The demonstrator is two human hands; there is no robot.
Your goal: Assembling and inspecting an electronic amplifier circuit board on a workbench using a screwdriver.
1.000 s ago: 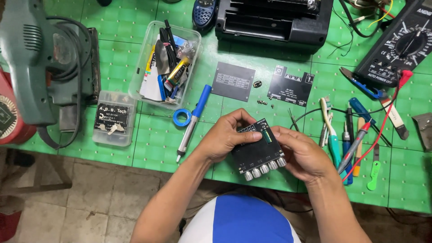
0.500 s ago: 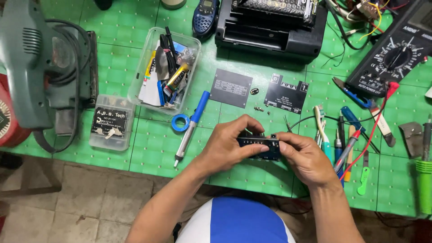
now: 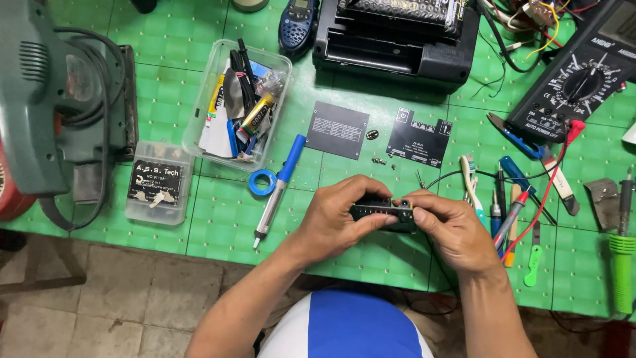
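Near the table's (image 3: 199, 219) front edge, the left hand (image 3: 334, 219) and right hand (image 3: 447, 229) both clench their fingers on the small black rectangular electronic module (image 3: 384, 213). Since 1 second ago it has been tipped from knobs-up onto its edge, showing a narrow connector side for inspection.

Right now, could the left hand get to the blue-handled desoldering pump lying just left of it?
Probably yes. The desoldering pump lies bare on the green mat close beside the left hand, nothing between them. But both hands grip the black module, so the right hand must hold it alone.
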